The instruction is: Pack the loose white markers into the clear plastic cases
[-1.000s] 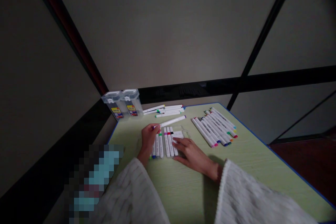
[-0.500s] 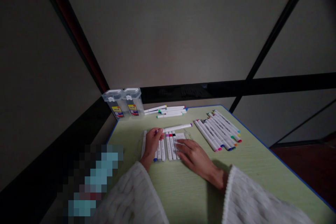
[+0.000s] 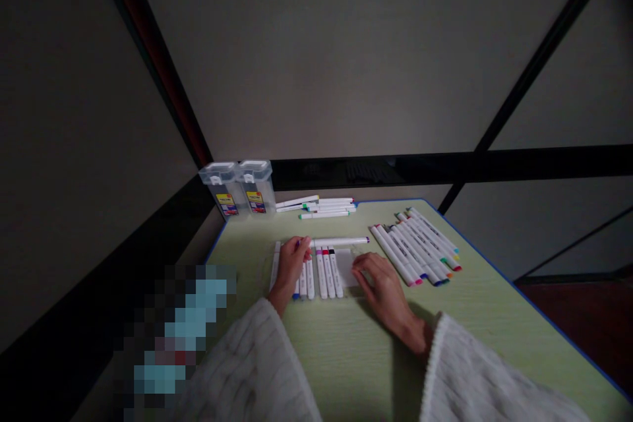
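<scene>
My left hand (image 3: pixel 288 270) is closed on a white marker (image 3: pixel 341 242) with purple ends, which lies level and points right. Below it is a clear plastic case (image 3: pixel 350 277) with white markers standing side by side in it; three of these (image 3: pixel 329 273) show purple, red and black bands. My left hand covers some of the markers at the left, including one with a blue end (image 3: pixel 296 295). My right hand (image 3: pixel 383 287) is at the case's right end, fingers bent and drawn together on its edge. Its fingertips are partly hidden.
White markers (image 3: pixel 415 247) with coloured ends lie in a row at the right. Several more markers (image 3: pixel 329 208) are piled at the back. Two clear lidded boxes (image 3: pixel 257 188) stand at the back left. The green table (image 3: pixel 346 356) has a blue edge, with a panelled wall behind.
My right hand has moved right, off the black-banded marker to the case's right end, its fingers drawing together. My left hand keeps the purple-ended marker. The view has shifted slightly.
</scene>
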Demonstrator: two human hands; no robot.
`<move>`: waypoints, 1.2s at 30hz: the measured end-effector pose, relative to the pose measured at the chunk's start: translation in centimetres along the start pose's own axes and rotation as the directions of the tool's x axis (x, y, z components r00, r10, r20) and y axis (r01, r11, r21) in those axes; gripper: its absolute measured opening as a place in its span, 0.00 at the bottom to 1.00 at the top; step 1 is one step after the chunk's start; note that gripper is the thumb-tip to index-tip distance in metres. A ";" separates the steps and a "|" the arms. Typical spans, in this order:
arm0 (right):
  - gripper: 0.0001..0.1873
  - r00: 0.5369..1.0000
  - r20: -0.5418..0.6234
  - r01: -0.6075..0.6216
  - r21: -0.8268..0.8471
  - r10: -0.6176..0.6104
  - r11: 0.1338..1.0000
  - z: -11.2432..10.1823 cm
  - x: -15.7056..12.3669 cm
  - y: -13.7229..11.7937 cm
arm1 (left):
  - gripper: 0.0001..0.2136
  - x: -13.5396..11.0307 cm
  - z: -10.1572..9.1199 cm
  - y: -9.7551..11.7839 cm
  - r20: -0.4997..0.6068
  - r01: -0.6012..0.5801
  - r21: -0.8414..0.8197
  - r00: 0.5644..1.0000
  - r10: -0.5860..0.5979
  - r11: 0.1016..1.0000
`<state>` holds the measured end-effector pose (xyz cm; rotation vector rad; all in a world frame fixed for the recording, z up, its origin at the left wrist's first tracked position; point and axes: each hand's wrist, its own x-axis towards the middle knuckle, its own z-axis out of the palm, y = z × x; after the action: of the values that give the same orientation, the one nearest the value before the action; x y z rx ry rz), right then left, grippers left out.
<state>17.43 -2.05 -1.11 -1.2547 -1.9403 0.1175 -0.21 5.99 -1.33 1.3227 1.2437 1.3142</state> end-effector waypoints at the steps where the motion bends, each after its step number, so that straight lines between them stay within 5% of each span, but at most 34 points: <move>1: 0.08 0.999 -0.034 -0.023 0.013 0.023 1.000 0.0 0.0 0.1 | 0.14 0.0 0.0 0.0 0.002 -0.001 -0.002 1.000 0.001 1.000; 6: 0.04 0.953 -0.274 -0.103 0.124 0.134 0.987 0.0 0.2 0.3 | 0.14 -0.2 0.0 0.5 0.005 -0.002 -0.011 1.000 0.002 1.000; 9: 0.09 0.930 -0.318 -0.130 0.182 0.183 0.975 0.0 0.3 0.5 | 0.15 -0.3 0.0 0.7 0.004 -0.002 -0.016 1.000 0.002 1.000; 13: 0.16 0.910 -0.268 -0.216 0.346 0.317 0.913 0.2 0.4 1.0 | 0.17 -0.4 0.1 1.0 0.003 -0.001 -0.021 1.000 0.001 1.000; 19: 0.20 0.845 -0.019 -0.408 0.624 0.535 0.667 0.4 0.9 1.5 | 0.16 -0.8 0.1 1.5 0.007 -0.009 -0.012 1.000 0.009 1.000; 36: 0.18 0.787 0.000 -0.443 0.696 0.617 0.565 0.4 1.1 1.8 | 0.15 -0.6 0.4 0.9 0.013 -0.057 -0.003 0.998 0.057 0.998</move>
<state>18.23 -0.11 -1.61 -1.2250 -1.0559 0.8642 0.25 5.34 -0.50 1.3721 1.2028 1.3442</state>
